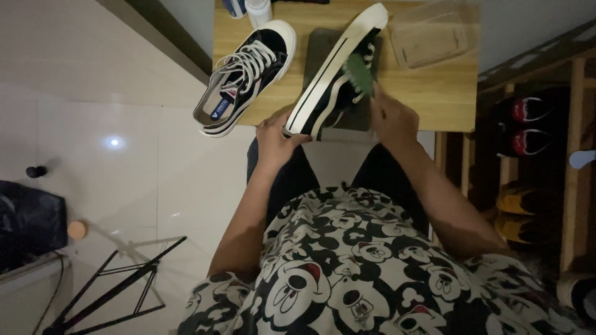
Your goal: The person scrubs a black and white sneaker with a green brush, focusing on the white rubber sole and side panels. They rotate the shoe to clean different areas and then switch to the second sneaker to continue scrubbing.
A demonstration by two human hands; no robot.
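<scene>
Second sneaker (245,74) left; clear tub (429,37) right

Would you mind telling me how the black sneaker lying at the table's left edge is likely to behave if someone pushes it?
The black sneaker overhangs the wooden table at its heel, so a push toward the edge would probably tip it off. Its canvas upper looks soft and would likely flex, while the white rubber sole should stay fairly stiff. Loose laces may drag or snag.

A black sneaker (335,74) is tilted on its side on the table; a green brush (360,73) is pressed against it.
</scene>
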